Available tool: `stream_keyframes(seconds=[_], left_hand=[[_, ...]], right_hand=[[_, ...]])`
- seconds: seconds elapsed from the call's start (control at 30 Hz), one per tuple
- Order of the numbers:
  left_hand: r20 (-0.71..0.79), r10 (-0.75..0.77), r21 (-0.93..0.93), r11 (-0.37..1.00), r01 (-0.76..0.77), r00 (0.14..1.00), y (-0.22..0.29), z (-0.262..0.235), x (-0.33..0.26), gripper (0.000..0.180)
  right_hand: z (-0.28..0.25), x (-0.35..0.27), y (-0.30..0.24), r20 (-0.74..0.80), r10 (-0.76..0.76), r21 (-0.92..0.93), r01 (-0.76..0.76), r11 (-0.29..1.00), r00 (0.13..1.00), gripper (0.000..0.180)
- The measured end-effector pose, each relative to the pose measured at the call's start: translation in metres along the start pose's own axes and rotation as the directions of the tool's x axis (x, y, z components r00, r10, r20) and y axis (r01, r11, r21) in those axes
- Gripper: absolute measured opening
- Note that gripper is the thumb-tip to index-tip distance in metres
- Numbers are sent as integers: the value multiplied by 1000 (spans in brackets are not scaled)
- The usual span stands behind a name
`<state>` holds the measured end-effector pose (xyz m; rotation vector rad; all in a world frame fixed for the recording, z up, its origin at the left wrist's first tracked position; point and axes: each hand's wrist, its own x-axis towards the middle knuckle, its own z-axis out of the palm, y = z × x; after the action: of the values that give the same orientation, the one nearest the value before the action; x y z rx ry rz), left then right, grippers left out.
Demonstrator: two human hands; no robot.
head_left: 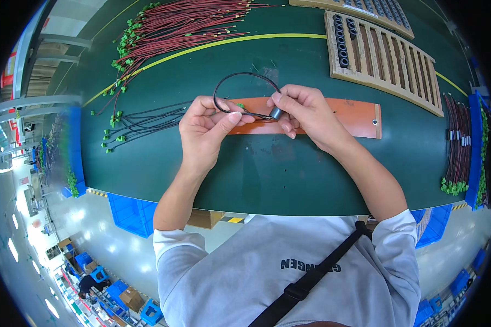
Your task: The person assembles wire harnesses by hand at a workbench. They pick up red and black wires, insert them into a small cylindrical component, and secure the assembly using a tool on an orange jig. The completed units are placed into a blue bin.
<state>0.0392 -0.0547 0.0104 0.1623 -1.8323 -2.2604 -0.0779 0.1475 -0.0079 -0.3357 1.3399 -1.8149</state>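
Both hands, left (204,131) and right (303,111), pinch a looped black wire (240,76) above bare green tabletop (267,169).

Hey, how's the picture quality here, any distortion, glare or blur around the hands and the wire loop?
Head view: strong fisheye bending, the yellow line on the green table curves and the corners go black; even light; left hand, right hand and black wire loop are sharp; bright glare on the floor at lower left, rim detail smeared.

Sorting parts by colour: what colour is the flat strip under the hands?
Orange strip, clearest in the head view.
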Motion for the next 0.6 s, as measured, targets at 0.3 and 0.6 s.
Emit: stream_keyframes(seconds=[0.3,0.6], left_hand=[[28,95,32,995,-96,995,-4,-1,-9,21],[100,278,209,933,-294,955,-16,-2,-20,20]], right_hand=[[1,0,1,-18,40,1,-40,999,999,29],[1,1,1,-35,55,4,-54,999,998,28]])
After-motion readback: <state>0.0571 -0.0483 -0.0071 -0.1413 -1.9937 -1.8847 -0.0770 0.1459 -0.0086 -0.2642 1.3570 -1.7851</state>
